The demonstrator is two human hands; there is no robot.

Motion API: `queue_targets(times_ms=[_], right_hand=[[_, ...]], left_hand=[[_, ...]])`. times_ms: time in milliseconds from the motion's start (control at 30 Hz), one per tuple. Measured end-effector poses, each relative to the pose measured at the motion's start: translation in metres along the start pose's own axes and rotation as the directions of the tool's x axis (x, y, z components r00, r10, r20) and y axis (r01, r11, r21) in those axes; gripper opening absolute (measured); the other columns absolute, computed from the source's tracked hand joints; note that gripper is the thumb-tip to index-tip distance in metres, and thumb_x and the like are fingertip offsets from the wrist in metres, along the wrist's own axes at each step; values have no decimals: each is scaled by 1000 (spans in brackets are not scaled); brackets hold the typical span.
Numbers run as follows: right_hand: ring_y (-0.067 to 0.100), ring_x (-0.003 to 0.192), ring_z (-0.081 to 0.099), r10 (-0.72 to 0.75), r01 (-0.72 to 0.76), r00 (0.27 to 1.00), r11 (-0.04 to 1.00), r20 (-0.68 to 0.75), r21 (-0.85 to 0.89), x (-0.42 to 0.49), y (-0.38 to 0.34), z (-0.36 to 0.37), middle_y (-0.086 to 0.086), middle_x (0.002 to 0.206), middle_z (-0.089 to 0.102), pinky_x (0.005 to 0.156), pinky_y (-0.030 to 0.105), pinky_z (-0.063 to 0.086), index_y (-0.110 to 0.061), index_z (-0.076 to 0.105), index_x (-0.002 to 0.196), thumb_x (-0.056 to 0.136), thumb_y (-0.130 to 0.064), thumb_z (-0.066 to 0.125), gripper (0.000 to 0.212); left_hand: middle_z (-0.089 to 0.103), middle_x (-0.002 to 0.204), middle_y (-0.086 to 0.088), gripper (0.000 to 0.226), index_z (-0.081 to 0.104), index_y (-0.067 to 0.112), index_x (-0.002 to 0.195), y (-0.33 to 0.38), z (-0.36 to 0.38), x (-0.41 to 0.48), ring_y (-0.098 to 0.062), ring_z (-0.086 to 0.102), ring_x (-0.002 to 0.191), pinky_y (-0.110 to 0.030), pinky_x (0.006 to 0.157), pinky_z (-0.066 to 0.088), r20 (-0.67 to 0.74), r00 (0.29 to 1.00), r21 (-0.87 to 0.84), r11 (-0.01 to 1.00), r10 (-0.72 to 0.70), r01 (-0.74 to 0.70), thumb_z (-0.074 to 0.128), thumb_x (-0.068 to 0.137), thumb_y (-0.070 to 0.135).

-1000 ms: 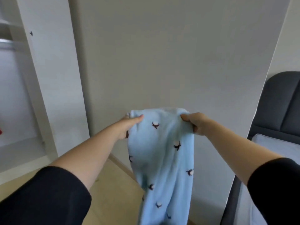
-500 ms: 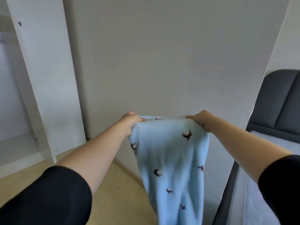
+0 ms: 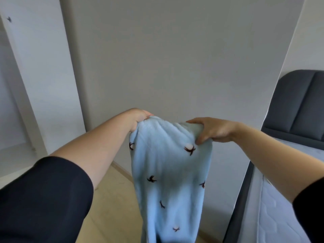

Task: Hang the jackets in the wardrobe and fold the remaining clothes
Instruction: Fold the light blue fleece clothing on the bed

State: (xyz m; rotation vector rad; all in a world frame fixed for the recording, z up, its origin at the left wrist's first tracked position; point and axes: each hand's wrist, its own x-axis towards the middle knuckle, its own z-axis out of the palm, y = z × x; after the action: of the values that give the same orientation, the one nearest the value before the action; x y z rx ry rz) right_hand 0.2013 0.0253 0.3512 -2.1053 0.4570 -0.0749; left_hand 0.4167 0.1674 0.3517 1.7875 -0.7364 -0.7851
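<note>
Left hand (image 3: 138, 116), right hand (image 3: 212, 131) grip hanging blue garment (image 3: 168, 172).

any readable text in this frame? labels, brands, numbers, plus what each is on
None: no words, labels, brands or numbers can be read in the head view.
The dark marks on the light blue fleece garment, gripped by the left hand and right hand, are printed motifs, not letters.
The small dark spot on the white wardrobe panel is too small to tell.
</note>
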Motion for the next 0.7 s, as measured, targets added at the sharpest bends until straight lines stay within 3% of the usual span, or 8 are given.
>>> queue_targets(times_ms=[67,133,233,333,433,500,567,700], right_hand=[[18,95,63,-39,-24,991,891,-129,-454,3,-2,10,2,105,67,80,31,54,-13,63,112,69,-1,71,45],[21,78,59,-90,-103,968,710,-235,-697,5,-5,13,2,84,65,64,29,48,-11,66,89,69,-16,69,20],[22,79,54,-162,-110,941,684,-298,-721,5,-12,9,0,79,56,61,27,42,-15,61,75,71,-25,68,13],[25,91,53,-245,-71,911,699,-332,-712,5,-19,6,7,97,55,76,32,47,-11,66,81,74,-27,69,18],[18,71,57,-185,-55,916,822,-356,-567,4,-23,3,0,75,61,57,24,44,-13,63,71,74,-25,69,14],[13,66,57,-151,-29,928,881,-339,-472,5,-26,0,-4,69,62,55,21,43,-15,63,69,73,-23,68,10],[14,68,61,-143,16,940,926,-311,-377,6,-28,-3,-1,73,66,59,23,48,-11,68,78,73,-15,67,6],[16,76,65,-77,63,995,978,-66,-199,-2,-24,-16,1,82,68,63,25,53,-8,63,96,76,9,61,26]], left_hand=[[67,90,-7,26,66,8,102,-3,0,-2,-21,62,77,-32,73,52,19,1000,155,988,-16,13,42,96,1],[68,100,-6,20,63,9,109,-7,-2,-6,-20,64,85,-33,76,54,46,997,362,932,-56,35,53,97,21],[72,103,-4,74,61,12,116,-8,-8,-11,-18,69,92,-30,76,54,149,959,498,856,-242,139,44,81,75],[48,142,-6,101,48,15,138,-7,-12,-17,-26,49,127,-38,103,41,64,977,763,641,-202,83,26,71,88],[24,156,4,105,25,25,149,-2,-10,-18,-16,24,143,-31,114,20,316,944,675,676,96,-295,35,65,87],[32,151,10,107,23,32,148,0,2,-24,-5,32,136,-23,109,28,488,856,538,713,171,-449,63,60,78],[50,134,17,101,32,34,140,-6,17,-25,2,49,119,-17,98,42,548,815,535,669,190,-516,83,56,54],[65,96,19,55,57,29,107,-24,30,-14,-1,63,89,-9,73,49,495,846,621,600,200,-505,87,61,20]])
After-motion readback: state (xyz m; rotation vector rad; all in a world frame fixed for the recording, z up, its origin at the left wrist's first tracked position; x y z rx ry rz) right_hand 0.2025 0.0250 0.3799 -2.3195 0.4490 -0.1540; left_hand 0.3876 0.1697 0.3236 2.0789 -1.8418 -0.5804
